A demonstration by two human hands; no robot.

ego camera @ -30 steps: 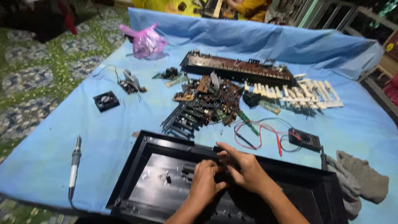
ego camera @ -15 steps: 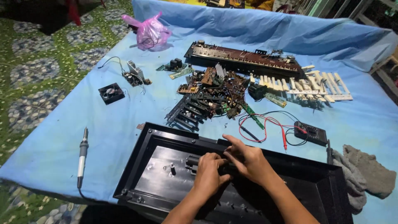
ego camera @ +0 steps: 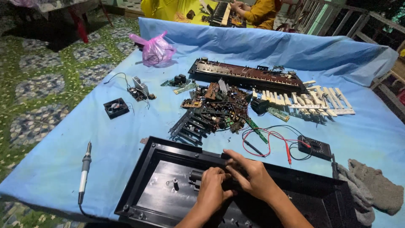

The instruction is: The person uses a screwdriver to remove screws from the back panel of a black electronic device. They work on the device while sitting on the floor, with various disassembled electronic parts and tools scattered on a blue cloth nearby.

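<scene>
Two hands are shown inside a black plastic casing (ego camera: 152,185) lying at the near edge of the blue-covered desk (ego camera: 63,152). The left hand (ego camera: 213,190) and right hand (ego camera: 251,177) are pressed side by side, fingers curled closed upon a small dark part by the casing's upper wall; what exactly is gripped cannot be told. A soldering iron (ego camera: 84,171) lies to the left, a multimeter (ego camera: 314,147) with red and black leads to the right, and a heap of circuit boards (ego camera: 217,107) beyond.
</scene>
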